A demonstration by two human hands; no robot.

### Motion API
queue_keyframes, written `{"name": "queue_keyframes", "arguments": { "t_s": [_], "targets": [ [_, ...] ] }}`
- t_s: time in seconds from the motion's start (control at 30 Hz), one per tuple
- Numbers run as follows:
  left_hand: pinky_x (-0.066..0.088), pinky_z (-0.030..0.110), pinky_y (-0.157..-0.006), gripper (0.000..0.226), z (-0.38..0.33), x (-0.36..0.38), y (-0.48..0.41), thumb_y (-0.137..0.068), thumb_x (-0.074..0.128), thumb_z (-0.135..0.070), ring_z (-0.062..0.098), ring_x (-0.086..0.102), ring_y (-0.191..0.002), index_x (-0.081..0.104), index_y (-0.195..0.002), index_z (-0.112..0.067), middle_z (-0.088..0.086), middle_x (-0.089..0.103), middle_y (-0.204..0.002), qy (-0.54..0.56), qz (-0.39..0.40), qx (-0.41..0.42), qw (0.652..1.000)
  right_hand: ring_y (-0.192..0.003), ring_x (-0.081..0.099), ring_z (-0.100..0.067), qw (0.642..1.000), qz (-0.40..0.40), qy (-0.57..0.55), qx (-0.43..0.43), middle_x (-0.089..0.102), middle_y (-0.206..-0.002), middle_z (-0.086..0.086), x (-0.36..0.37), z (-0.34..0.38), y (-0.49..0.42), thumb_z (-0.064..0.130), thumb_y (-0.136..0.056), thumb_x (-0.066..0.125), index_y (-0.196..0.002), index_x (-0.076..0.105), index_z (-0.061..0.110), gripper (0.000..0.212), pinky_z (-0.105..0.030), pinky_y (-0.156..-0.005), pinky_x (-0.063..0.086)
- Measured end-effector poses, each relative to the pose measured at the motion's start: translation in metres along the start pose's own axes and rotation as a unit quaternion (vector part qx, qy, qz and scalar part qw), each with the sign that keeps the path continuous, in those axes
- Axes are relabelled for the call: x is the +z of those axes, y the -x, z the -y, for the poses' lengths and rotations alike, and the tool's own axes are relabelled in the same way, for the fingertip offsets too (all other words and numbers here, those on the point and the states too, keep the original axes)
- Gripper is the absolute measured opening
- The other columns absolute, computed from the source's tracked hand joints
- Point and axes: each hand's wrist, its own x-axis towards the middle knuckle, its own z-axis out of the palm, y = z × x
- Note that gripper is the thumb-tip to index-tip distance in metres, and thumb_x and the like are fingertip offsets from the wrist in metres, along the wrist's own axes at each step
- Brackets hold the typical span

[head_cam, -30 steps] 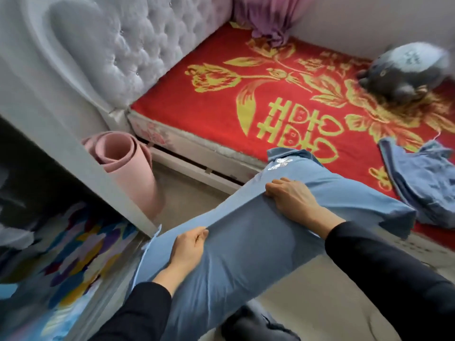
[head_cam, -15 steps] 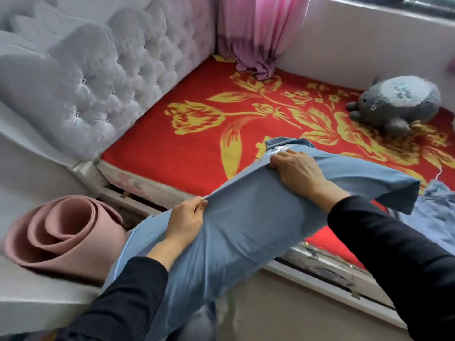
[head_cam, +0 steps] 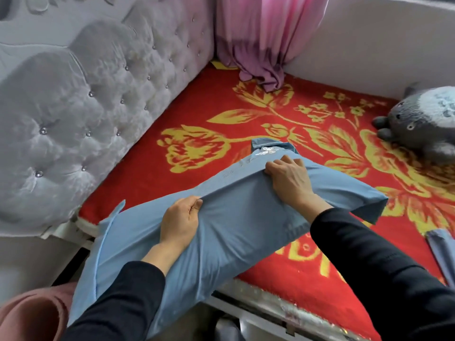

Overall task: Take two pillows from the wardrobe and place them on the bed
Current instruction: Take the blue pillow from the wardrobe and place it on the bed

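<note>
The pillow (head_cam: 236, 225), in a blue case, hangs over the near edge of the bed (head_cam: 152, 183), its far end above the red cover and its near end still off the side toward the floor. The left hand (head_cam: 181, 221) is closed on a pinch of the case along the top ridge; the right hand (head_cam: 289, 179) grips the same ridge farther along, fingers curled into the cloth. Both hold only the fabric, so the filling sags below the grip.

The step in hand looks like carrying this pillow onto the bed. To do it well, I would swing it up toward the headboard (head_cam: 81, 114), lower the far end first, then lay the near end down so the whole length rests on the cover, flat and square to the headboard. Let go only once its weight is on the bed, or it may slide off the edge. A smoothing pat would settle the bunched case.

A plush toy (head_cam: 423, 124) sits well apart at the far right, and a curtain (head_cam: 261, 45) falls onto the far corner; neither blocks the spot. A bit of blue cloth (head_cam: 440, 249) lies at the right edge; I cannot tell whether it is the other pillow.
</note>
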Motion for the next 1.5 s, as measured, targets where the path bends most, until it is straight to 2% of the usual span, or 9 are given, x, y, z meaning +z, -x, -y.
{"name": "queue_keyframes", "arguments": {
  "t_s": [0.23,0.33,0.4,0.57,0.73,0.97,1.17,1.33,1.5],
  "targets": [
    [0.026,0.029,-0.056,0.034,0.016,0.064,-0.089,-0.093,0.046,-0.029,0.023,0.048,-0.064,0.052,-0.064,-0.012,-0.007,0.046,-0.056,-0.016,0.062,-0.042,0.997,-0.088,0.053,-0.03,0.997,0.049,0.021,0.047,0.064,-0.074,-0.004,0.087,-0.052,-0.098,0.002,-0.078,0.052,-0.079,0.06,0.014,0.015,-0.038,-0.073,0.026],
    [0.04,0.028,-0.072,0.023,0.024,0.104,-0.099,-0.09,0.055,-0.024,0.024,0.06,-0.096,0.067,-0.079,-0.008,0.005,0.071,-0.089,0.003,0.115,-0.08,0.99,-0.091,0.052,-0.031,0.992,0.069,0.008,0.108,0.062,-0.078,-0.006,0.118,-0.063,-0.106,-0.002,-0.073,0.055,-0.078,0.06,0.013,0.017,-0.045,-0.08,0.032],
    [0.037,0.023,-0.089,0.019,0.032,0.128,-0.1,-0.088,0.059,-0.022,0.018,0.053,-0.117,0.072,-0.083,-0.009,0.002,0.069,-0.113,0.021,0.177,-0.097,0.979,-0.092,0.051,-0.031,0.988,0.077,0.017,0.131,0.058,-0.084,-0.008,0.14,-0.069,-0.102,-0.004,-0.068,0.059,-0.077,0.06,0.013,0.019,-0.049,-0.082,0.033],
    [0.024,0.021,-0.102,0.014,0.042,0.163,-0.117,-0.082,0.062,-0.021,0.014,0.027,-0.136,0.075,-0.087,-0.018,-0.003,0.051,-0.137,0.003,0.329,-0.091,0.94,-0.098,0.045,-0.029,0.96,0.122,-0.002,0.253,0.051,-0.096,-0.009,0.18,-0.084,-0.065,0.0,-0.074,0.056,-0.08,0.06,0.017,0.019,-0.048,-0.085,0.03],
    [0.021,0.03,-0.109,0.033,0.063,0.165,-0.135,-0.085,0.059,-0.023,0.019,0.017,-0.14,0.06,-0.118,-0.023,0.002,0.035,-0.149,-0.027,0.332,-0.099,0.938,-0.114,0.041,-0.028,0.907,0.125,-0.104,0.389,0.052,-0.121,-0.007,0.193,-0.067,-0.029,0.025,-0.088,0.059,-0.095,0.066,0.019,0.012,-0.046,-0.088,0.032],
    [0.009,0.039,-0.115,0.071,0.104,0.158,-0.157,-0.084,0.058,-0.04,0.022,-0.002,-0.143,0.023,-0.143,-0.022,0.002,0.005,-0.157,-0.078,0.326,-0.076,0.939,-0.136,0.021,-0.029,0.799,0.123,-0.175,0.562,0.024,-0.149,-0.01,0.205,0.016,0.027,0.047,-0.079,0.066,-0.141,0.029,0.022,0.077,-0.051,-0.106,0.028],
    [0.006,0.043,-0.115,0.091,0.133,0.152,-0.176,-0.078,0.062,-0.05,0.027,-0.005,-0.143,0.007,-0.146,-0.023,0.011,0.0,-0.157,-0.082,0.334,-0.1,0.934,-0.142,0.009,-0.03,0.684,0.096,-0.249,0.679,0.004,-0.156,-0.008,0.213,0.061,0.052,0.059,-0.075,0.063,-0.146,0.011,0.035,0.091,-0.051,-0.113,0.02],
    [0.012,0.047,-0.114,0.116,0.159,0.147,-0.185,-0.06,0.063,-0.072,0.032,0.004,-0.142,0.001,-0.146,-0.025,0.013,0.008,-0.156,-0.102,0.375,-0.184,0.903,-0.14,0.013,-0.035,0.592,0.09,-0.314,0.737,0.002,-0.156,-0.008,0.214,0.076,0.063,0.07,-0.064,0.066,-0.14,0.001,0.052,0.102,-0.05,-0.114,0.02],
    [0.022,0.049,-0.111,0.113,0.155,0.144,-0.193,-0.06,0.065,-0.071,0.035,0.019,-0.136,0.001,-0.145,-0.031,0.017,0.023,-0.146,-0.09,0.381,-0.194,0.9,-0.131,0.03,-0.034,0.571,0.088,-0.328,0.747,0.026,-0.144,-0.014,0.21,0.071,0.057,0.075,-0.057,0.066,-0.134,0.001,0.063,0.102,-0.049,-0.109,0.029]
  ]
}}
